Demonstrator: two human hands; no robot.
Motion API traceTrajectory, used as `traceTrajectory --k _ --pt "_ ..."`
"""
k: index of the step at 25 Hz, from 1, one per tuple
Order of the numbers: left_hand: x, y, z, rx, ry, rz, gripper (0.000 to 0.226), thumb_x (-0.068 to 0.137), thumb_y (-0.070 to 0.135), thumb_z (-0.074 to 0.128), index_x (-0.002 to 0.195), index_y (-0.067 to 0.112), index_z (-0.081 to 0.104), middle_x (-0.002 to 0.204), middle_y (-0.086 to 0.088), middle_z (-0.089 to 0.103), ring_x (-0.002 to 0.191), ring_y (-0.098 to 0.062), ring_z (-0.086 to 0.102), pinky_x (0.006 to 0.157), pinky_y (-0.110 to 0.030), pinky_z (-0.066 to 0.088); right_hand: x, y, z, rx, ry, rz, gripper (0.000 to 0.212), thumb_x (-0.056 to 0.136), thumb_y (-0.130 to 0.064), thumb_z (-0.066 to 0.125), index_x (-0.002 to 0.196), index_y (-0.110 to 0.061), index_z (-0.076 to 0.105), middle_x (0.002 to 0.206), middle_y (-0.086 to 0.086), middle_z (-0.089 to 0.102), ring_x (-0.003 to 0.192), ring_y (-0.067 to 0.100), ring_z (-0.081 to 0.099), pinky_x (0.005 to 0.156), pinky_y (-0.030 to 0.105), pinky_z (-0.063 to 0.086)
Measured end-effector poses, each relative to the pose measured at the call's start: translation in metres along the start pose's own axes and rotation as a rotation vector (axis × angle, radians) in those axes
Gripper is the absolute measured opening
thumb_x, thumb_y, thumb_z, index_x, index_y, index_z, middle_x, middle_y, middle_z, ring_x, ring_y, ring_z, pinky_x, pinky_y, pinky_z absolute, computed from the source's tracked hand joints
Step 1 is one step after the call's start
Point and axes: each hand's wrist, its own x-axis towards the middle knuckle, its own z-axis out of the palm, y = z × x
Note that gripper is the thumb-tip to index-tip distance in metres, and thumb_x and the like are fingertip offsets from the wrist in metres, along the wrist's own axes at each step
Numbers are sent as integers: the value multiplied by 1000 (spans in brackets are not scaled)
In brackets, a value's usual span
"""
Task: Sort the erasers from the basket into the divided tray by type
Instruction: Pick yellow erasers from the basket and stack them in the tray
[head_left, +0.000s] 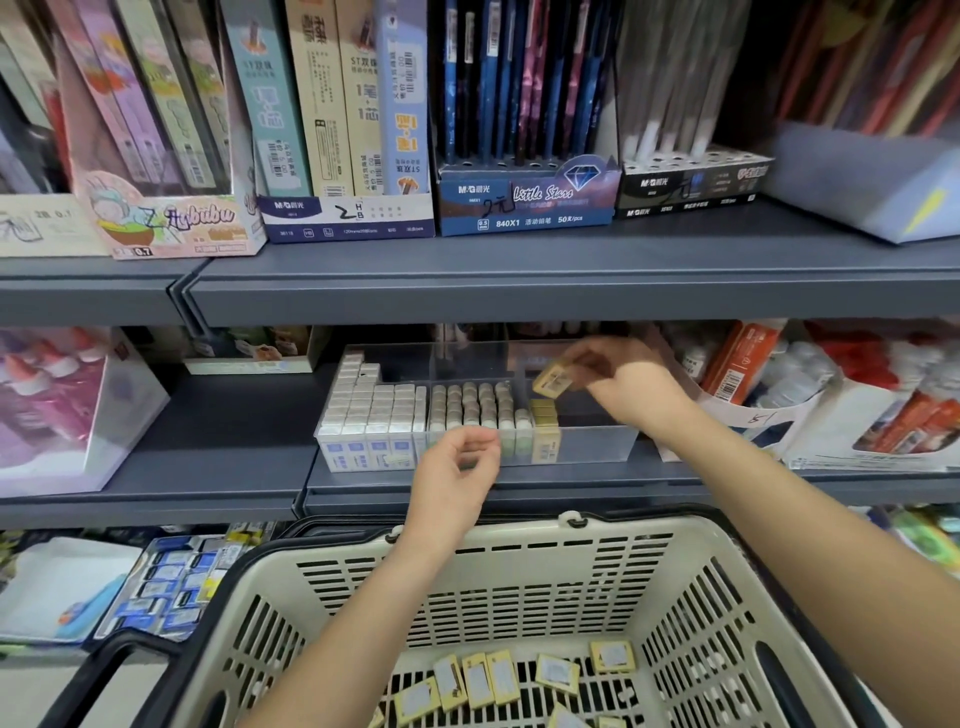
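Grey shelving (519, 280) filled the frame from edge to edge, and its upper tier carried upright pencil boxes (524, 197) whose tops were cut off by the frame. At lower centre stood the cream basket (519, 587) with a black rim. Its near side ran out of the bottom of the frame, and both forearms crossed over it and hid part of its floor. At mid-frame, on the middle shelf, sat the clear divided tray (587, 447), its rear dim under the shelf above.

The tray's left compartment held white erasers (363, 415). Its middle one held rounded grey erasers (467, 400). Its right one held a short stack of yellow erasers (544, 415) against the divider.

The right hand (623, 384) hung above that right compartment and pinched one yellow eraser (553, 382), tilted, between thumb and fingertips. The left hand (457, 457) blocked the tray's front wall at centre with its fingers loosely curled. Whether it held anything could not be told.

More loose erasers (493, 680), yellow-sleeved, lay on the basket floor. Some were cut off at the bottom edge. Orange bottles (737, 364) stood blurred at mid-right.
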Motion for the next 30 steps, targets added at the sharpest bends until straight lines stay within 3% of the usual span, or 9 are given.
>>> traceTrajectory --k 4,6,11,16,22,25,27,30 --pt "-2 4 -28 120 64 63 15 87 18 63 89 32 62 91 13 65 84 9 57 72 -4 44 21 8 14 -137 -38 10 20 91 -19 56 109 -16 65 110 5 69 101 24 62 89 28 46" --pt "-8 3 -38 126 74 55 15 87 17 62 89 31 63 91 13 66 84 8 57 72 -5 44 26 9 24 -158 -65 -4 20 92 -22 54 109 -18 65 110 6 68 100 26 62 90 34 48" --pt "-33 -5 -45 63 74 17 14 87 15 61 89 28 65 91 7 67 81 5 60 69 -6 45 39 10 29 -220 -82 6 23 95 -27 49 112 -21 63 117 4 65 108 26 58 93 33 45" --pt "-40 -7 -47 48 74 23 14 88 13 61 90 27 65 92 4 67 81 2 61 70 -7 45 33 13 33 -261 -101 -29 20 93 -24 52 109 -20 63 109 7 68 100 28 60 88 37 48" --pt "-43 -6 -47 38 76 30 16 88 11 60 89 27 65 93 6 68 86 0 62 74 -8 46 31 21 50 -271 -201 101 15 92 -11 47 102 -17 57 111 6 64 90 21 56 75 24 40" --pt "-52 0 -46 42 138 75 21 88 9 58 88 29 64 90 11 68 90 -1 62 77 -11 47 26 20 41 -174 -251 114 20 92 -8 47 106 -13 60 112 5 65 99 20 58 84 24 44" --pt "-65 3 -46 17 145 110 23 88 7 58 88 29 64 91 14 68 89 0 62 78 -13 48 12 17 32 -62 -192 102 20 91 -9 52 108 -11 61 108 5 66 98 18 60 83 18 42" --pt "-89 -2 -46 76 -19 72 19 86 12 59 91 31 63 92 18 66 89 2 61 78 -11 48 -30 5 24 99 21 37 13 88 -15 58 98 -19 65 92 -6 67 80 7 59 68 7 39"
